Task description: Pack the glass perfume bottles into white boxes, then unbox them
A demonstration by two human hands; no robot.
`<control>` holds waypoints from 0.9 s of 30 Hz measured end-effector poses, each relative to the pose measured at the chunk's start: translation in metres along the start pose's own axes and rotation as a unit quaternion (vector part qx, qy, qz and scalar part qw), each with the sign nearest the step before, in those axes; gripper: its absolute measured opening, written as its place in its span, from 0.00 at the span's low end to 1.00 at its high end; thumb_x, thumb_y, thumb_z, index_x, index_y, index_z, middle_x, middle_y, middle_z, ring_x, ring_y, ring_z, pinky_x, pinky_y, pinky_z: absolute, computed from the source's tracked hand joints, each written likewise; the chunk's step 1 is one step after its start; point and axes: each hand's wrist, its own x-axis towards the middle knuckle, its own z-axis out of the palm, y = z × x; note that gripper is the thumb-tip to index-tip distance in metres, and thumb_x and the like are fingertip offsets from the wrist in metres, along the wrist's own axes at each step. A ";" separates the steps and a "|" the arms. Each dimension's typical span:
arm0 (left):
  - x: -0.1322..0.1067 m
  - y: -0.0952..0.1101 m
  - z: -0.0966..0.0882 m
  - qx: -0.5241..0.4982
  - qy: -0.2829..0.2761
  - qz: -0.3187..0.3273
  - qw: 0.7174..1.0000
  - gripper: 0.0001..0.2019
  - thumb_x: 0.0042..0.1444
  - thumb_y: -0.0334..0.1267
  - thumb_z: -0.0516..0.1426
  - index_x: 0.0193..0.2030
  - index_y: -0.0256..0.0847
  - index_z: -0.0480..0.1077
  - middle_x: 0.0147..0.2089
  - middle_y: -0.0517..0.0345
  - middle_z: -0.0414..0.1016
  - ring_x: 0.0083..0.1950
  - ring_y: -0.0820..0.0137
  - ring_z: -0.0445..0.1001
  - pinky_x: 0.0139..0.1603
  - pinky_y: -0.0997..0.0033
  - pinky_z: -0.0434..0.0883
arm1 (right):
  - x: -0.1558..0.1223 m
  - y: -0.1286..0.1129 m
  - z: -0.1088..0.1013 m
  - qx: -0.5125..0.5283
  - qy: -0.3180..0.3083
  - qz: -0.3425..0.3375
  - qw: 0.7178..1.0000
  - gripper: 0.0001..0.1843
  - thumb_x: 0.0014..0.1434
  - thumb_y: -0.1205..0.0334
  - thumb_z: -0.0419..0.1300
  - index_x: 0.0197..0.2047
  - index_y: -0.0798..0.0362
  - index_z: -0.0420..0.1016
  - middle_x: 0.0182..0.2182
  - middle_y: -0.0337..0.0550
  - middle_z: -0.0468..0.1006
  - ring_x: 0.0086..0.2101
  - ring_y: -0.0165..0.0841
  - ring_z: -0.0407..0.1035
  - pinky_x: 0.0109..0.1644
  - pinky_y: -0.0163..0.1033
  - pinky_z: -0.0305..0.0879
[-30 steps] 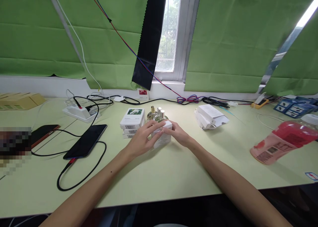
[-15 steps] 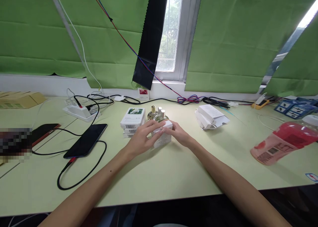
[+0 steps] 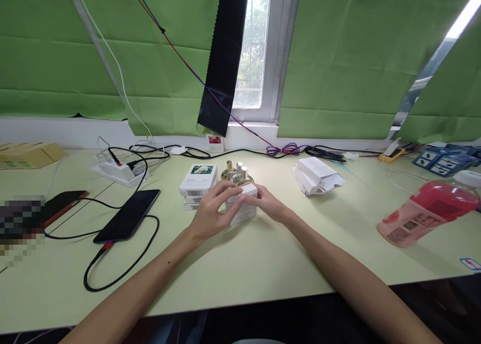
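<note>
A small white carton (image 3: 243,214) stands on the table in front of me, between both hands. My left hand (image 3: 214,208) grips it from the left, with fingers over its top edge and the thumb on its front. From the right, my right hand (image 3: 267,203) holds the same carton, its thumb at the top edge near the left thumb. Just behind are several glass perfume bottles (image 3: 245,173) with gold and silver caps, partly hidden by my hands and the carton. A stack of white boxes (image 3: 198,179) with a flower picture on top sits beside my left hand.
Flattened white cartons (image 3: 316,176) lie to the right, and a pink drink bottle (image 3: 424,211) lies further right. A phone (image 3: 128,216) with a cable (image 3: 112,288) and a power strip (image 3: 121,172) are on the left. Wires (image 3: 285,149) run along the back.
The whole view has shifted slightly. Both hands stay on the carton at nearly the same place, with only small finger movement at its top.
</note>
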 end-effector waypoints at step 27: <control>0.004 0.004 -0.002 -0.042 0.005 -0.036 0.998 0.06 0.66 0.31 0.56 0.39 0.40 0.74 0.41 0.53 0.77 0.43 0.68 0.77 0.43 0.67 0.73 | 0.000 -0.002 0.002 0.002 0.000 0.002 1.000 0.25 0.55 0.41 0.69 0.43 0.53 0.73 0.38 0.41 0.72 0.38 0.34 0.65 0.40 0.37 0.59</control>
